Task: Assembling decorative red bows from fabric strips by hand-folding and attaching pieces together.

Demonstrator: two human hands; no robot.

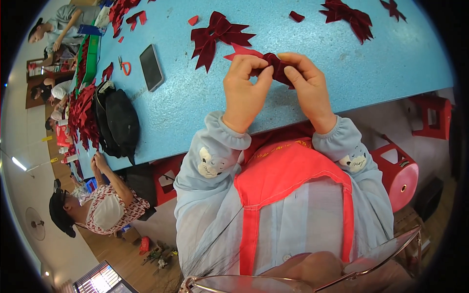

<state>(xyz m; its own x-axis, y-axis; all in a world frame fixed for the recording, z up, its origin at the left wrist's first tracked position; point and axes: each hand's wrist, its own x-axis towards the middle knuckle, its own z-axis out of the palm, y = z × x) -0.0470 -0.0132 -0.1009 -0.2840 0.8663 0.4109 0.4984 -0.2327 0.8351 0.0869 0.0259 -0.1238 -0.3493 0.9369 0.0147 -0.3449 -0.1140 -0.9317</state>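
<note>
Between my two hands is a dark red velvet ribbon (274, 64), folded into loops, with a brighter red tail sticking out to the left. My left hand (245, 88) pinches its left side between thumb and fingers. On the other side, my right hand (309, 88) grips the ribbon with thumb and forefinger. Both hands are held over the near edge of the blue table (195, 117). Just beyond them lies a dark red velvet bow (217, 36) with pointed tails. The parts of the ribbon under my fingers are hidden.
On the table are a phone (152, 67), orange-handled scissors (125, 67), a black bag (117, 119) and a pile of red ribbons (84, 115). Another bow (348, 18) lies far right. A green crate (89, 63) stands left. Several people sit along the left; red stools (398, 171) stand at right.
</note>
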